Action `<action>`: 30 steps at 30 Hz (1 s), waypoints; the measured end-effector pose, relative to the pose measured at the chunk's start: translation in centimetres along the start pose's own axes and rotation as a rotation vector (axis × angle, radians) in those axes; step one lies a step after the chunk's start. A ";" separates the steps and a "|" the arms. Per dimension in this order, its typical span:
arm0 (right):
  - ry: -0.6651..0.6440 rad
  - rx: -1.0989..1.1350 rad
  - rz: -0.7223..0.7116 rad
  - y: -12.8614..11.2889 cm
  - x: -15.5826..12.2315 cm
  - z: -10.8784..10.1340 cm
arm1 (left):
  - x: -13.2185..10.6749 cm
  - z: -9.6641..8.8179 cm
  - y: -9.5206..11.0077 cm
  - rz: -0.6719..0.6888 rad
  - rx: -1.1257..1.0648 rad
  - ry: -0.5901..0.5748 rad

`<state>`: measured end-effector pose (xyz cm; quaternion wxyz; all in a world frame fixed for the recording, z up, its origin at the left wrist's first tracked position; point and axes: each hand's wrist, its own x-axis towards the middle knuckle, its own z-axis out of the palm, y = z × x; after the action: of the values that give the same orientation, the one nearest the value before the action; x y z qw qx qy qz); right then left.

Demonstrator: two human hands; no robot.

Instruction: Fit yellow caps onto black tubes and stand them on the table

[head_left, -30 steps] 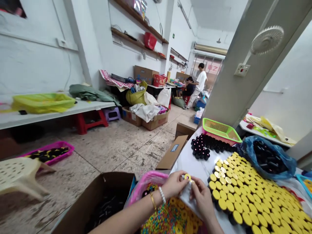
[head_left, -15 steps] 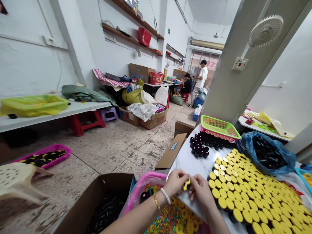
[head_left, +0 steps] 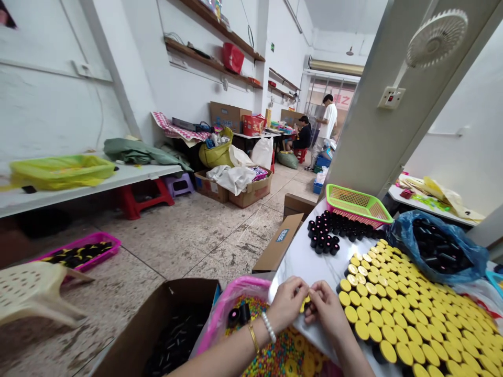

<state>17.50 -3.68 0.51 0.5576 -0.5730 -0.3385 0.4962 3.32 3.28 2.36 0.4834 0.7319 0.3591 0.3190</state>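
Head view, nearest first:

1. Left hand (head_left: 288, 303) and right hand (head_left: 326, 311) meet above the tabletop (head_left: 298, 272), their fingers (head_left: 312, 296) curled inward and pressed close, pinching a small yellow piece (head_left: 304, 305) that is mostly hidden between them.
2. Pearl bracelet (head_left: 269, 327) and gold bangle (head_left: 253, 338) sit on the left wrist.
3. Just below the hands, a pink-lined bin (head_left: 239, 293) holds multicoloured beads (head_left: 275, 348), yellow rings (head_left: 299, 343) and two black tubes (head_left: 239, 315).
4. Left of it stands a cardboard box (head_left: 184, 288) of black pieces (head_left: 173, 335).
5. Right of the hands, yellow-topped black cylinders (head_left: 408, 324) stand packed in rows on the tabletop.
6. Beyond them lie a cluster of black cylinders (head_left: 324, 233), a green basket (head_left: 358, 205) and a blue bag of black pieces (head_left: 436, 248).
7. Far down the room, one co-worker (head_left: 303, 136) sits beside another standing (head_left: 327, 125).
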 end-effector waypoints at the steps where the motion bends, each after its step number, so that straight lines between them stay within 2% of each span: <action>1: 0.003 0.014 -0.018 -0.1 -0.2 0.1 | -0.5 -0.4 0.1 0.068 0.003 -0.041; 3: -0.004 0.028 -0.048 -0.4 -0.7 0.1 | -1.2 -1.3 0.1 0.141 -0.018 -0.171; 6: -0.025 0.009 -0.083 -1.0 -1.8 -0.1 | -1.7 -2.3 0.1 0.144 -0.123 -0.349; 10: -0.061 0.045 -0.059 -1.8 -3.0 -0.7 | -1.2 -2.8 -0.3 -0.005 -0.312 -0.507; 13: -0.111 0.043 -0.055 -2.3 -3.3 -0.9 | -0.5 -3.0 -0.8 -0.035 -0.372 -0.579; 15: -0.157 0.036 -0.064 -2.6 -3.4 -1.0 | -0.3 -2.8 -0.9 -0.046 -0.389 -0.555; 19: -0.202 0.006 -0.060 -3.1 -3.5 -1.1 | -0.5 -1.6 -1.0 -0.118 -0.340 -0.401; 21: -0.212 -0.008 -0.053 -3.2 -3.4 -1.3 | -0.7 -1.1 -1.1 -0.110 -0.268 -0.344; 23: -0.219 -0.011 -0.042 -3.2 -3.3 -1.3 | -1.0 -0.9 -1.1 -0.055 -0.166 -0.273; 26: -0.178 -0.026 0.001 -3.2 -2.9 -1.1 | -1.7 -1.1 -1.0 0.115 -0.005 -0.178; 28: -0.129 -0.070 0.026 -3.1 -2.4 -0.7 | -2.2 -1.2 -0.9 0.211 0.052 -0.146; 30: -0.084 -0.167 0.019 -3.0 -1.8 -0.2 | -2.6 -1.1 -0.9 0.242 0.078 -0.123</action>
<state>17.72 -5.01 3.74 0.4886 -0.5994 -0.3962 0.4950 0.80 1.91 1.59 0.4336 0.8064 0.2498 0.3152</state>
